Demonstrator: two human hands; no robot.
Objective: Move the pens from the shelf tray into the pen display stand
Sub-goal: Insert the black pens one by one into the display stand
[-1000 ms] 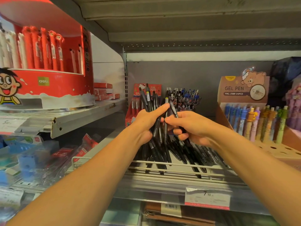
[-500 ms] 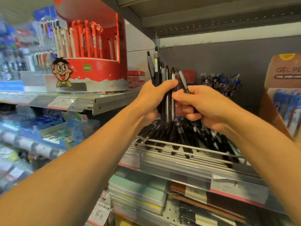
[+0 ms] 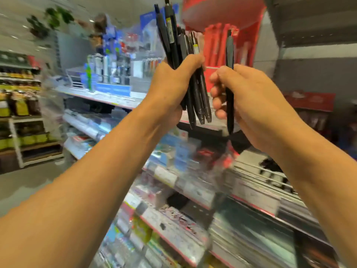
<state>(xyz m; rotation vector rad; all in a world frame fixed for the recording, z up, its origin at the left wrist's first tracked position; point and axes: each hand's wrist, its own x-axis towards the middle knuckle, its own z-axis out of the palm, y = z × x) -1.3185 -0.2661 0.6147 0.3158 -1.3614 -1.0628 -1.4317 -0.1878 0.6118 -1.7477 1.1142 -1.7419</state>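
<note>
Your left hand grips a bundle of dark pens, fingers curled tight round it, just left of the red display stand. Your right hand pinches a single pen upright, thumb against fingers, directly below the stand. Shelf tray, low right of the stand, blurred; dark shapes there look like more pens. Nothing from this handful slotted yet; most of the job remains
</note>
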